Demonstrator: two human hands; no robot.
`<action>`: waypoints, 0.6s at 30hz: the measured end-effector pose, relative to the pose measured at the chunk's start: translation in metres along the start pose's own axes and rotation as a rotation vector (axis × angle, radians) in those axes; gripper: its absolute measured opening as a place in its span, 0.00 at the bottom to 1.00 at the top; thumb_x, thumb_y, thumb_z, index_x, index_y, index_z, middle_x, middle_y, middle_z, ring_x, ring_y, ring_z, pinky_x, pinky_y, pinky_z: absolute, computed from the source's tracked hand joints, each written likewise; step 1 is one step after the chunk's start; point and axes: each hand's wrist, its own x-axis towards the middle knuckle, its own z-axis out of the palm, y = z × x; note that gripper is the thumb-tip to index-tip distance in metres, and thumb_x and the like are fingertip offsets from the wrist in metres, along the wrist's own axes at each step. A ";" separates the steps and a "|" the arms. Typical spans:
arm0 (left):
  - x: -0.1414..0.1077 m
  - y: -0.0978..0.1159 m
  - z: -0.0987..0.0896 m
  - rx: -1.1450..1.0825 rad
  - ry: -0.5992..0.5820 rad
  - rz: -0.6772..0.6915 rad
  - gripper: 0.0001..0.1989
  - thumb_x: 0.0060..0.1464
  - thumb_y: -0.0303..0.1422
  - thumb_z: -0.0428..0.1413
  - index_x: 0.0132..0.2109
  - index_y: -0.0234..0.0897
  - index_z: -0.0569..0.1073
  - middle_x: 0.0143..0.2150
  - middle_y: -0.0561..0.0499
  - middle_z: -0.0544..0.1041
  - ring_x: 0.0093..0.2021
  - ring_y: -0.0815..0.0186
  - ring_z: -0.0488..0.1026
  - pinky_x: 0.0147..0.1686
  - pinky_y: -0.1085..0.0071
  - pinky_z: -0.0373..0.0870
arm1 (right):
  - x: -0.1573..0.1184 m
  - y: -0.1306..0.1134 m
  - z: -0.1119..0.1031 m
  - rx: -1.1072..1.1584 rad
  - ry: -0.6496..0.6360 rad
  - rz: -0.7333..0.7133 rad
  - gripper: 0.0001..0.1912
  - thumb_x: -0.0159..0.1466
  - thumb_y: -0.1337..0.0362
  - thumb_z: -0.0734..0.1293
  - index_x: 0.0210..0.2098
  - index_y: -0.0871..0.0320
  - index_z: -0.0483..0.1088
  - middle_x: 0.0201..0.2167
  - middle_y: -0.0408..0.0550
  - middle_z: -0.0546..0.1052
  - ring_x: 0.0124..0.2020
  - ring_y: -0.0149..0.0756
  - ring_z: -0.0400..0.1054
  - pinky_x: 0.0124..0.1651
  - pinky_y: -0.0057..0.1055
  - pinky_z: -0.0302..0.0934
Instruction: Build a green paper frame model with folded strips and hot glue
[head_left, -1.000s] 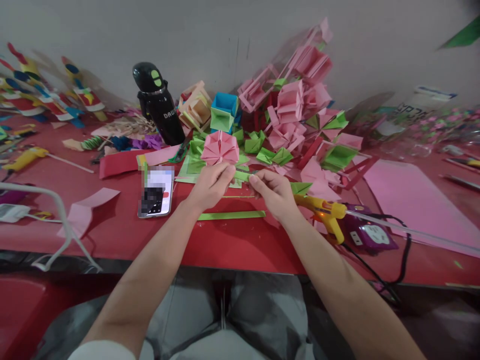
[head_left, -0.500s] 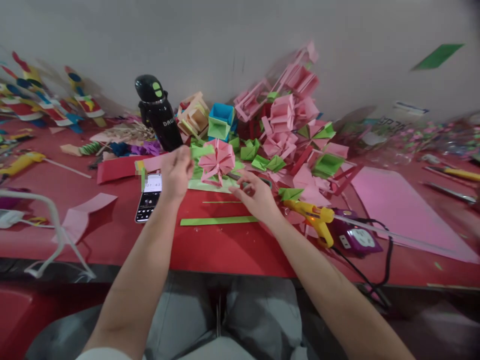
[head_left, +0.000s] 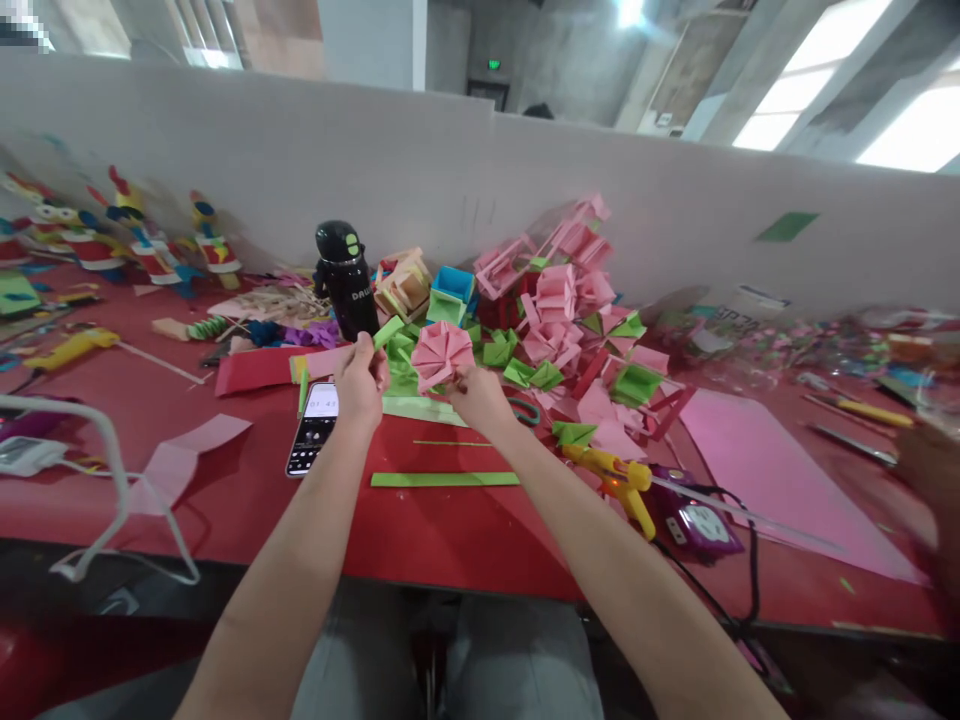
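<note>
My left hand (head_left: pixel 361 385) is closed on a small green folded paper (head_left: pixel 388 331) that sticks out past its fingertips. My right hand (head_left: pixel 480 398) has its fingers pinched at the lower right edge of a round pink folded paper flower (head_left: pixel 442 356). The flower faces me, and the fingertips behind it are partly hidden. Below the hands a long green paper strip (head_left: pixel 445 480) lies flat on the red table (head_left: pixel 450 540), with a thinner green strip above it. Scissors with a dark green handle (head_left: pixel 523 411) lie just right of my right hand.
A black bottle (head_left: pixel 349 285) and a phone (head_left: pixel 313 430) stand and lie to the left. Pink and green folded papers (head_left: pixel 556 292) are heaped behind. At the right are a yellow glue gun (head_left: pixel 619 480), a purple power box (head_left: pixel 694 525) and another person's hand (head_left: pixel 930 470).
The view has tilted up. My right hand has closed on the pink flower's edge, and the flower has turned to face me. Another person's hand has appeared at the far right.
</note>
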 end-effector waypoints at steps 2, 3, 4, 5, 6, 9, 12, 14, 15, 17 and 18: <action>0.002 -0.001 -0.002 -0.040 0.011 -0.005 0.27 0.58 0.53 0.60 0.24 0.37 0.66 0.12 0.59 0.58 0.12 0.77 0.52 0.13 0.76 0.45 | 0.000 -0.002 -0.015 0.085 0.101 -0.014 0.06 0.59 0.70 0.66 0.26 0.55 0.67 0.21 0.43 0.74 0.23 0.33 0.68 0.28 0.29 0.55; 0.003 -0.001 -0.003 -0.058 0.016 -0.010 0.27 0.58 0.53 0.60 0.24 0.37 0.66 0.12 0.59 0.58 0.12 0.77 0.52 0.13 0.76 0.45 | -0.001 -0.003 -0.025 0.148 0.145 -0.005 0.05 0.58 0.69 0.66 0.27 0.55 0.67 0.20 0.43 0.74 0.21 0.33 0.67 0.27 0.29 0.55; 0.003 -0.001 -0.003 -0.072 0.018 -0.018 0.27 0.57 0.53 0.60 0.24 0.37 0.66 0.12 0.59 0.58 0.12 0.77 0.52 0.13 0.76 0.45 | -0.001 -0.005 -0.036 0.233 0.162 0.023 0.03 0.58 0.67 0.66 0.28 0.55 0.68 0.19 0.42 0.74 0.19 0.32 0.66 0.24 0.29 0.55; 0.004 0.000 -0.004 -0.084 0.019 -0.025 0.27 0.57 0.53 0.61 0.23 0.37 0.66 0.12 0.59 0.59 0.12 0.77 0.52 0.13 0.77 0.45 | -0.001 -0.007 -0.047 0.321 0.180 0.054 0.03 0.59 0.65 0.65 0.29 0.55 0.67 0.18 0.42 0.74 0.16 0.32 0.64 0.21 0.29 0.55; 0.004 0.000 -0.004 -0.095 0.022 -0.031 0.27 0.57 0.53 0.61 0.23 0.37 0.65 0.13 0.59 0.59 0.12 0.77 0.53 0.13 0.77 0.46 | 0.001 -0.008 -0.059 0.389 0.204 0.067 0.03 0.59 0.64 0.66 0.28 0.55 0.67 0.18 0.42 0.74 0.14 0.31 0.63 0.19 0.29 0.55; 0.005 0.000 -0.004 -0.114 0.040 -0.026 0.28 0.56 0.53 0.62 0.23 0.37 0.64 0.14 0.59 0.61 0.13 0.78 0.54 0.13 0.78 0.47 | 0.016 -0.010 -0.095 0.441 0.403 -0.008 0.06 0.57 0.63 0.69 0.26 0.54 0.67 0.17 0.42 0.73 0.14 0.32 0.64 0.17 0.29 0.56; 0.004 -0.001 -0.003 -0.102 0.037 -0.030 0.28 0.56 0.54 0.61 0.23 0.37 0.64 0.14 0.59 0.61 0.13 0.78 0.53 0.13 0.77 0.46 | 0.052 -0.011 -0.130 0.434 0.560 -0.018 0.09 0.59 0.63 0.71 0.27 0.53 0.66 0.18 0.45 0.74 0.16 0.32 0.64 0.17 0.30 0.56; 0.002 -0.003 -0.002 -0.069 0.018 -0.035 0.28 0.56 0.55 0.61 0.23 0.37 0.64 0.15 0.58 0.61 0.13 0.77 0.53 0.14 0.76 0.46 | 0.085 -0.015 -0.148 0.516 0.627 0.012 0.11 0.59 0.65 0.73 0.28 0.53 0.66 0.20 0.46 0.75 0.18 0.32 0.66 0.20 0.32 0.60; 0.002 -0.004 -0.002 -0.050 0.007 -0.037 0.29 0.56 0.55 0.60 0.23 0.37 0.64 0.15 0.58 0.61 0.13 0.77 0.53 0.14 0.76 0.46 | 0.102 -0.018 -0.154 0.599 0.622 0.042 0.11 0.59 0.66 0.74 0.29 0.53 0.66 0.20 0.45 0.75 0.19 0.32 0.67 0.23 0.33 0.63; 0.000 -0.006 -0.002 -0.022 -0.013 -0.045 0.29 0.56 0.56 0.59 0.23 0.37 0.64 0.15 0.58 0.61 0.13 0.77 0.53 0.14 0.75 0.45 | 0.132 -0.024 -0.158 0.718 0.480 0.096 0.11 0.59 0.66 0.74 0.29 0.55 0.66 0.21 0.44 0.75 0.23 0.31 0.71 0.30 0.33 0.68; 0.000 -0.007 -0.002 -0.016 -0.017 -0.050 0.29 0.56 0.57 0.59 0.23 0.38 0.64 0.15 0.58 0.60 0.14 0.77 0.53 0.14 0.75 0.45 | 0.142 -0.027 -0.157 0.735 0.457 0.110 0.13 0.57 0.68 0.76 0.29 0.54 0.66 0.21 0.43 0.74 0.23 0.34 0.72 0.30 0.35 0.69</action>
